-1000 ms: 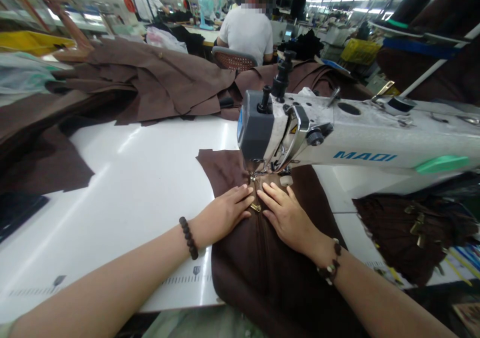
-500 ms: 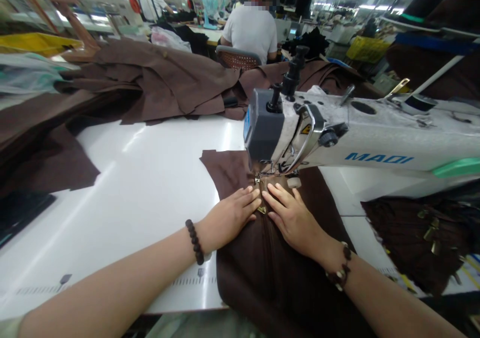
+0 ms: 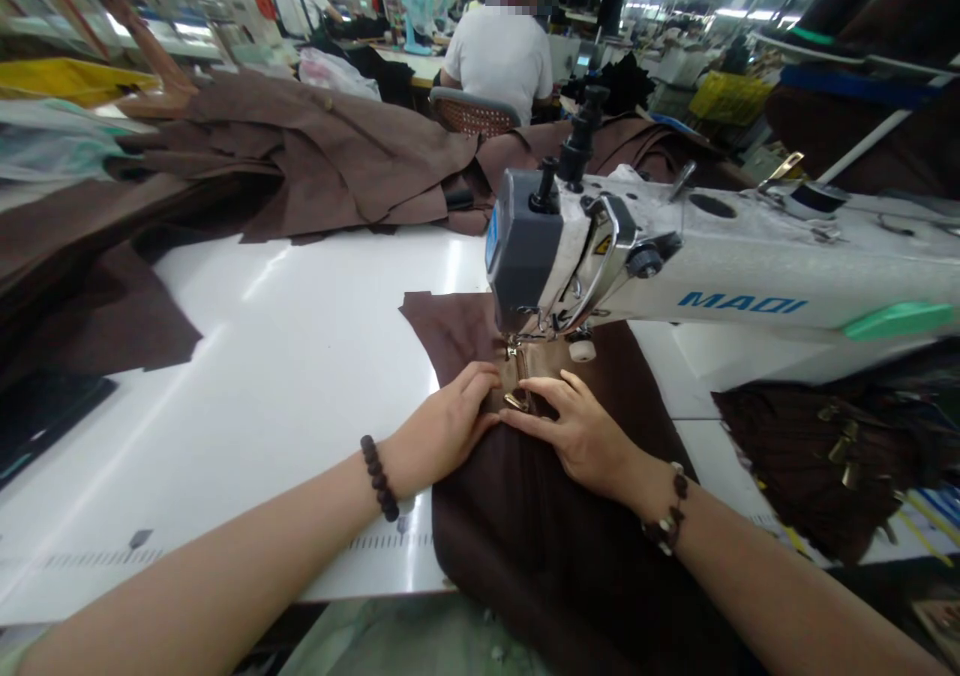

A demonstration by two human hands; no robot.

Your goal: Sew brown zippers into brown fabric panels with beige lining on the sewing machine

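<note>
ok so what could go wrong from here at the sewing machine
The left grip and right grip are close to the needle area of the sewing machine; either could be hurt if it runs. The gold zip pull lies just in front of that area and might snag. The brown fabric hangs past the white table's front edge, so its weight could tug the work askew.

Sewing machine [image 3: 720, 251]: right end cut | brown fabric [image 3: 555, 536] before machine: we miss bottom | dark slab [image 3: 56, 421] left of machine: cut
</note>
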